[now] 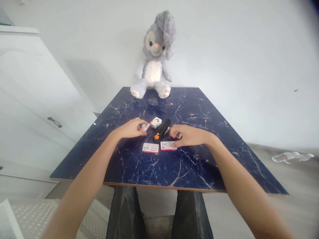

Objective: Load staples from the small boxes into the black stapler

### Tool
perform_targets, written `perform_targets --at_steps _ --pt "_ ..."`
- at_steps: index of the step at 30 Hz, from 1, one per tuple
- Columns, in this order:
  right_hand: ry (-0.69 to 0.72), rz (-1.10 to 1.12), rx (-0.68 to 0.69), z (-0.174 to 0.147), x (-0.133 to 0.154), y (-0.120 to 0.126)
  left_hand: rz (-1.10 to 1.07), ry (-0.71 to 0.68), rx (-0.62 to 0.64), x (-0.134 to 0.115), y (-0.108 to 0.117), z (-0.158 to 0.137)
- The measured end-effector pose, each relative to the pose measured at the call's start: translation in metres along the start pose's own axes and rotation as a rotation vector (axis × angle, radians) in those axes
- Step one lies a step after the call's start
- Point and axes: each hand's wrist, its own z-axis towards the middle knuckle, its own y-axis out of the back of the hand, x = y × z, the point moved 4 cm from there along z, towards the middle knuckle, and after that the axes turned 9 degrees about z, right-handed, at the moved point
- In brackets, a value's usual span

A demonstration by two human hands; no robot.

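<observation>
My left hand grips a small red-and-white box between thumb and fingers, at the left of the group. A black stapler with an orange patch lies slantwise in the middle. Behind it, to the left, sits a small white box with a dark picture on top. Two flat red-and-white boxes lie in front: a left one and a right one. My right hand is beside the stapler, its thumb at the right box's end. Its fingers are bent, with a gap between them and the thumb.
Everything rests on a dark blue marbled table. A grey plush rabbit sits at its back edge against the wall. A white cabinet stands at the left. Clear plastic packaging lies on the floor at the right.
</observation>
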Motion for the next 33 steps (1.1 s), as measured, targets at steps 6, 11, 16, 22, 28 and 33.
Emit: perform_targets --at_steps 6,11,16,22,28,33 --pt "0.041 0.011 0.173 0.001 0.005 -0.015 -0.183 -0.153 0.162 -0.039 -0.010 -0.005" --pt "0.021 0.047 0.281 -0.006 0.011 -0.015 -0.218 -0.126 0.048 -0.042 -0.019 0.000" --pt "-0.090 -0.002 0.306 -0.008 0.008 -0.017 -0.187 -0.140 0.008 -0.049 -0.024 -0.001" --pt "-0.078 0.067 0.323 -0.013 0.017 -0.017 -0.032 -0.088 -0.010 -0.033 -0.005 -0.005" --pt "0.101 0.012 0.240 -0.018 0.046 -0.024 0.077 -0.077 0.014 -0.041 0.010 -0.038" --pt "0.176 -0.122 0.216 -0.016 0.059 -0.037 -0.007 -0.157 0.121 -0.076 -0.009 -0.062"
